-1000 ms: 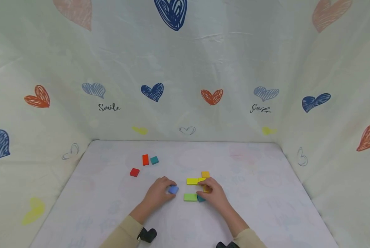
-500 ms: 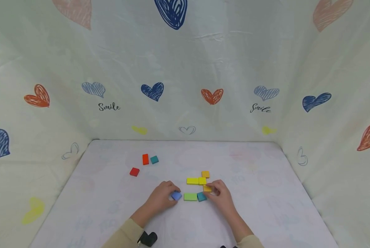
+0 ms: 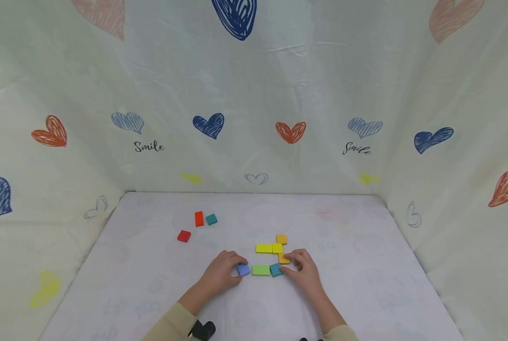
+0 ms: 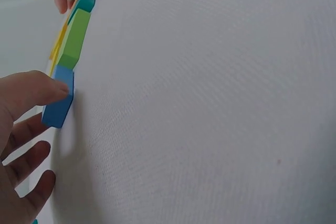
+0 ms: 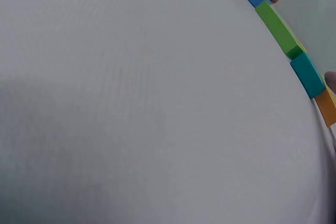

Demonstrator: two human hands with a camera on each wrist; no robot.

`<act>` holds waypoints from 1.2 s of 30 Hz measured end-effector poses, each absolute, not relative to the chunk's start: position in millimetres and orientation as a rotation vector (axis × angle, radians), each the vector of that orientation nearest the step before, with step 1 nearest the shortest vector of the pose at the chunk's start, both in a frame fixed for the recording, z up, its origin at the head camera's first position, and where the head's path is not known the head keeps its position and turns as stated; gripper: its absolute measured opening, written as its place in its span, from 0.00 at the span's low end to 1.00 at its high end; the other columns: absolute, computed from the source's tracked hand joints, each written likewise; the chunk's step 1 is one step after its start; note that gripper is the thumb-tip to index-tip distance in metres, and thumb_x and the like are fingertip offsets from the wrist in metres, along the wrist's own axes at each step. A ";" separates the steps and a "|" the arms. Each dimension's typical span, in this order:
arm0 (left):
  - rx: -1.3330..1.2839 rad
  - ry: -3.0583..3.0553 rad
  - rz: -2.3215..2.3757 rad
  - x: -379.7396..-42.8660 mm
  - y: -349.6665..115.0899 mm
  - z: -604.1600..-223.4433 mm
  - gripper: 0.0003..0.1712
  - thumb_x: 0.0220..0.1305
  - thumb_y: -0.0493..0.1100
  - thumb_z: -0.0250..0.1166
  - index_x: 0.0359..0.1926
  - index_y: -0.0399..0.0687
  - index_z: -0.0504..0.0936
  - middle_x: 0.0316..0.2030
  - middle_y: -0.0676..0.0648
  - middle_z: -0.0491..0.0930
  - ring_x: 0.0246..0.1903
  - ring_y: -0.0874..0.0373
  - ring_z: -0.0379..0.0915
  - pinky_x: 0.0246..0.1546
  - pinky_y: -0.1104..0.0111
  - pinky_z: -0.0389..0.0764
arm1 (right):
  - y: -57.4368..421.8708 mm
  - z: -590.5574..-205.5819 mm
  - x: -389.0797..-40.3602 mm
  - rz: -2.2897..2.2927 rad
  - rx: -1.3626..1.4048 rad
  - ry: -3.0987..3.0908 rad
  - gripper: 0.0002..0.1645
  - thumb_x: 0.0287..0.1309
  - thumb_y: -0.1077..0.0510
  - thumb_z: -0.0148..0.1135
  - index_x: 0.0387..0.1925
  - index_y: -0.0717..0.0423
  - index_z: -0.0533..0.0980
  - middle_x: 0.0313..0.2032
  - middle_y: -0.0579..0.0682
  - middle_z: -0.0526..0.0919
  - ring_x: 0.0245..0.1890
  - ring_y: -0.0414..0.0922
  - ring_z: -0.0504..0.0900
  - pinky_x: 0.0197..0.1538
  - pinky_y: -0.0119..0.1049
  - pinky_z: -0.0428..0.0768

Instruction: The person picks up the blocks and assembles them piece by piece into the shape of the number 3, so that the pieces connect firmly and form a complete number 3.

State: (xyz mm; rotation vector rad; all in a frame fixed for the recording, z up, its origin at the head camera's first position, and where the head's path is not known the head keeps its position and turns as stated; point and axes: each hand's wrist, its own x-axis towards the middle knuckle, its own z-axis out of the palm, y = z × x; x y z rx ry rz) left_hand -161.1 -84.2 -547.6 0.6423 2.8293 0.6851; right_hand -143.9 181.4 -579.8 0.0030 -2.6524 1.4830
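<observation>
My left hand (image 3: 223, 272) pinches a blue block (image 3: 243, 270) between thumb and fingers, just left of a light green block (image 3: 260, 271). In the left wrist view, the thumb lies on the near face of the blue block (image 4: 59, 103), whose end meets the green one. My right hand (image 3: 306, 272) has its thumb tip at the right edge of a slightly turned teal block (image 3: 276, 270) and its index fingertip at an orange block (image 3: 283, 258). In the right wrist view, blue, green and teal blocks form a row, with a fingertip (image 5: 331, 80) near the teal one.
Behind the row lie a long yellow block (image 3: 263, 248), a small yellow block (image 3: 277, 248) and another orange block (image 3: 281, 239). Farther left are a red block (image 3: 183, 236), an orange-red block (image 3: 199, 219) and a small teal block (image 3: 211, 219). A printed curtain (image 3: 254, 94) rises behind the table.
My left hand has brought the blue block toward me and right, to the green block's left end. My right hand has drawn back slightly rightward, uncovering the yellow, orange and teal blocks.
</observation>
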 end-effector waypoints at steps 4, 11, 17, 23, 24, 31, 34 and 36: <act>0.594 2.824 0.720 -158.7 -85.5 -546.6 0.21 0.52 0.42 0.75 0.49 0.53 0.83 0.41 0.56 0.78 0.45 0.57 0.70 0.49 0.61 0.77 | 180.2 -579.1 -143.1 1.473 -0.010 -2.655 0.18 0.46 0.59 0.78 0.42 0.52 0.84 0.43 0.44 0.74 0.37 0.42 0.70 0.40 0.32 0.73; 0.411 2.873 0.775 -154.6 -89.2 -547.4 0.23 0.47 0.48 0.78 0.46 0.54 0.82 0.34 0.56 0.74 0.37 0.58 0.68 0.40 0.60 0.73 | 181.5 -585.0 -144.2 1.423 -0.009 -2.672 0.18 0.46 0.56 0.78 0.42 0.52 0.84 0.42 0.44 0.74 0.37 0.41 0.69 0.39 0.31 0.74; 0.367 2.901 0.784 -154.0 -91.2 -548.9 0.20 0.46 0.49 0.78 0.41 0.53 0.83 0.29 0.57 0.71 0.33 0.59 0.65 0.34 0.62 0.69 | 181.7 -584.8 -144.3 1.402 0.000 -2.669 0.18 0.45 0.57 0.78 0.42 0.52 0.84 0.42 0.43 0.75 0.36 0.41 0.69 0.39 0.31 0.74; 0.340 2.906 0.790 -152.4 -91.5 -547.1 0.18 0.47 0.48 0.78 0.40 0.53 0.84 0.29 0.57 0.72 0.33 0.59 0.66 0.35 0.61 0.69 | 181.0 -584.6 -143.3 1.378 0.006 -2.677 0.18 0.45 0.56 0.78 0.41 0.51 0.84 0.41 0.42 0.75 0.35 0.41 0.70 0.39 0.32 0.74; 0.331 2.911 0.791 -152.1 -91.5 -547.2 0.18 0.47 0.48 0.78 0.40 0.53 0.84 0.29 0.58 0.72 0.33 0.59 0.66 0.35 0.61 0.69 | 180.9 -584.6 -143.1 1.376 0.008 -2.677 0.18 0.45 0.55 0.78 0.41 0.51 0.84 0.41 0.42 0.75 0.35 0.41 0.70 0.39 0.32 0.74; 0.336 2.914 0.796 -152.6 -91.1 -547.7 0.19 0.48 0.46 0.78 0.43 0.53 0.85 0.30 0.58 0.73 0.34 0.60 0.68 0.37 0.61 0.70 | 179.7 -584.9 -143.1 1.356 -0.010 -2.672 0.18 0.44 0.57 0.79 0.41 0.50 0.84 0.40 0.41 0.75 0.35 0.40 0.70 0.39 0.31 0.75; 0.358 2.898 0.801 -153.4 -90.3 -547.0 0.19 0.48 0.46 0.78 0.43 0.53 0.85 0.30 0.58 0.74 0.34 0.60 0.68 0.37 0.60 0.70 | 179.3 -584.2 -142.6 1.340 -0.013 -2.675 0.18 0.44 0.58 0.79 0.41 0.50 0.84 0.40 0.41 0.75 0.35 0.40 0.70 0.39 0.31 0.74; 0.366 2.887 0.802 -154.0 -89.4 -547.2 0.19 0.49 0.47 0.77 0.44 0.53 0.85 0.30 0.58 0.74 0.34 0.60 0.68 0.38 0.60 0.71 | 179.2 -583.3 -142.2 1.346 -0.024 -2.682 0.18 0.44 0.58 0.79 0.41 0.50 0.85 0.40 0.41 0.75 0.35 0.40 0.70 0.39 0.31 0.74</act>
